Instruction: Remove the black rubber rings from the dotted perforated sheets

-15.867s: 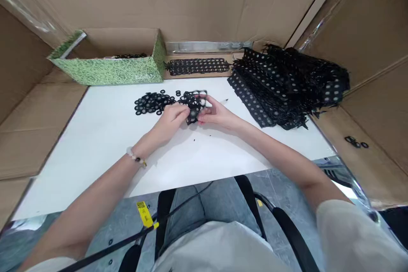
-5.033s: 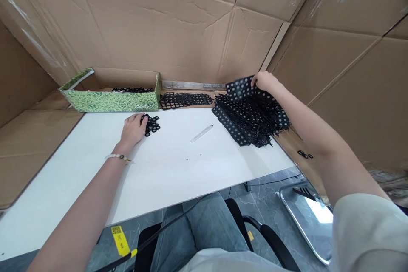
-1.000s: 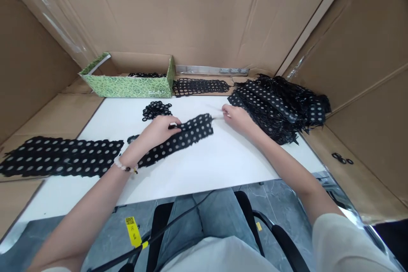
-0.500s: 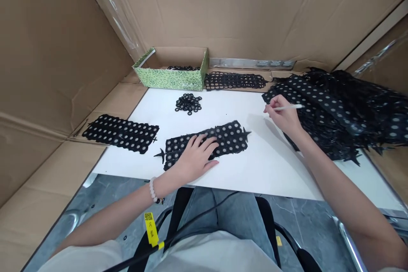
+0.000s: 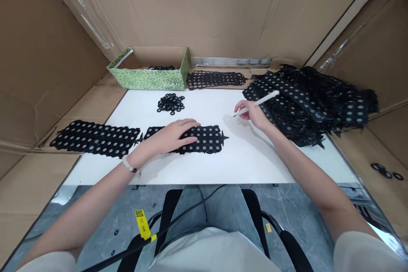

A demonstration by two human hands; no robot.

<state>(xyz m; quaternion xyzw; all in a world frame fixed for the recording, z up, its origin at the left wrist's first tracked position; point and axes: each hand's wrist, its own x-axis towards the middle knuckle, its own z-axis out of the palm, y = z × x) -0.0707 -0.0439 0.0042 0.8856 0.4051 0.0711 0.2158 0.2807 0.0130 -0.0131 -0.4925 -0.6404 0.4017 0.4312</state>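
Note:
My left hand [image 5: 174,136], fingers stretched out, rests over a black perforated rubber sheet [image 5: 208,140] with rows of pale round spots and a star-shaped tab at its right end. Part of that sheet is hidden beneath the hand and wrist. Between its closed fingers my right hand [image 5: 250,112] grips a white pen-like stick [image 5: 267,97], its thin dark tip pointing down to the left above the white table [image 5: 248,161]. A second spotted black sheet [image 5: 95,137] lies to the left, close to the first one's left end.
Behind the hands is a small heap of black rings [image 5: 171,103]. A green open box [image 5: 148,78] with more rings stands at the back, beside a black mesh sheet [image 5: 216,79]. Many spotted sheets are piled [image 5: 302,106] at right. Cardboard walls [image 5: 204,12] surround the table.
My right hand has moved away from the pile toward the middle sheet with the pen-like stick. The middle sheet now lies straighter, and my left hand has shifted to its upper part. The view has turned right.

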